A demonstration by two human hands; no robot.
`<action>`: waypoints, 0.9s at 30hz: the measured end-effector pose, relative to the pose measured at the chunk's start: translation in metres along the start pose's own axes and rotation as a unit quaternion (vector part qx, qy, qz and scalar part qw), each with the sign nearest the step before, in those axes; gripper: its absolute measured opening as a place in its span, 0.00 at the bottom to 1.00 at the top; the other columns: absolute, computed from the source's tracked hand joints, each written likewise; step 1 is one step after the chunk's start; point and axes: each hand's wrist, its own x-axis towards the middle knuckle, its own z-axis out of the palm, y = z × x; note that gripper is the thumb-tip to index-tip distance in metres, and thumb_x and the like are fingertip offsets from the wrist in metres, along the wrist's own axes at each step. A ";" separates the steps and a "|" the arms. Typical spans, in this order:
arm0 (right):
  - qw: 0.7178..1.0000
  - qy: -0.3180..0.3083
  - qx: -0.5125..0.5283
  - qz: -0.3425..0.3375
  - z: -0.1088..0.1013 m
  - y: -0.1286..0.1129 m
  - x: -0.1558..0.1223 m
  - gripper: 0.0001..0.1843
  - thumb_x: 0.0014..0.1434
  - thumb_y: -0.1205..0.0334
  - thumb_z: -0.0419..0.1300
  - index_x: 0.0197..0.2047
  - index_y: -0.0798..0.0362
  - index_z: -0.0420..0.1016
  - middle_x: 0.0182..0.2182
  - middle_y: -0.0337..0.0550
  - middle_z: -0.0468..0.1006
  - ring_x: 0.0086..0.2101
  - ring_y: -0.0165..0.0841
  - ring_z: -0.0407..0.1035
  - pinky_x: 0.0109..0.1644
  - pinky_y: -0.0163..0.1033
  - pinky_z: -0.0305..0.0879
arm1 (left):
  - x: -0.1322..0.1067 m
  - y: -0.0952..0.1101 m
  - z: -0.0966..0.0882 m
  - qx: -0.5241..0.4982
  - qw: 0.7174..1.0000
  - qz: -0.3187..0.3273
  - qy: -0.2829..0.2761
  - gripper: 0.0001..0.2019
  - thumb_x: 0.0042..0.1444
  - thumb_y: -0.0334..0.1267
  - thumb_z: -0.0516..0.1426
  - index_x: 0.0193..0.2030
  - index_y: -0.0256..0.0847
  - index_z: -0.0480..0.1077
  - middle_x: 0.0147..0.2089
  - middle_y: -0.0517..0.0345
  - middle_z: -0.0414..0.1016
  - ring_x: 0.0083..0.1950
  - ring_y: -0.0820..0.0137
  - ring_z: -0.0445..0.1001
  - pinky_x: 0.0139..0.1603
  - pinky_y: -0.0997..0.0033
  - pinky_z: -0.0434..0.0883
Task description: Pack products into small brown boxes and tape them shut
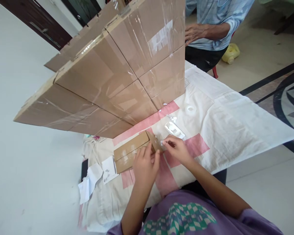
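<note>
A small brown cardboard box (131,148) with strips of clear tape on top lies on the table in front of me. My left hand (144,164) is closed over its near right corner, fingers on the top and thumb by the end face. Just off that end, my right hand (176,149) pinches a small white piece (162,143) between thumb and fingertips; whether it is tape or a sticker I cannot make out. Beyond my right hand lies a flat white plastic object (175,130) with a slot in it.
A tall wall of taped cardboard boxes (120,81) stands across the table. Left of the small box lie a white printed card (109,169) and crumpled white paper (90,181). White scraps (172,119) dot the cloth (225,127). Behind the wall sits another person (215,29).
</note>
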 end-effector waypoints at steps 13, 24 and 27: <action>0.931 -0.107 0.255 0.239 0.018 0.046 0.028 0.23 0.46 0.44 0.74 0.25 0.55 0.74 0.20 0.33 0.67 0.19 0.21 0.50 0.24 0.34 0.39 | -0.013 -0.094 -0.004 0.106 0.987 -0.064 -0.099 0.27 0.72 0.44 0.44 0.75 0.41 0.54 0.76 0.44 0.57 0.76 0.55 0.55 0.72 0.49 0.53; 0.933 -0.139 0.188 0.275 0.016 0.043 0.036 0.22 0.40 0.45 0.76 0.23 0.55 0.78 0.19 0.36 0.71 0.19 0.22 0.54 0.24 0.34 0.43 | -0.013 -0.098 -0.005 0.092 0.992 -0.037 -0.080 0.27 0.71 0.44 0.47 0.75 0.43 0.55 0.75 0.44 0.59 0.74 0.55 0.59 0.72 0.52 0.51; 0.942 -0.138 0.165 0.257 0.019 0.041 0.039 0.22 0.38 0.45 0.77 0.21 0.55 0.77 0.17 0.35 0.70 0.20 0.24 0.56 0.24 0.34 0.46 | -0.013 -0.098 -0.005 0.089 0.993 -0.034 -0.073 0.27 0.71 0.44 0.48 0.74 0.42 0.56 0.74 0.44 0.60 0.74 0.55 0.59 0.72 0.52 0.52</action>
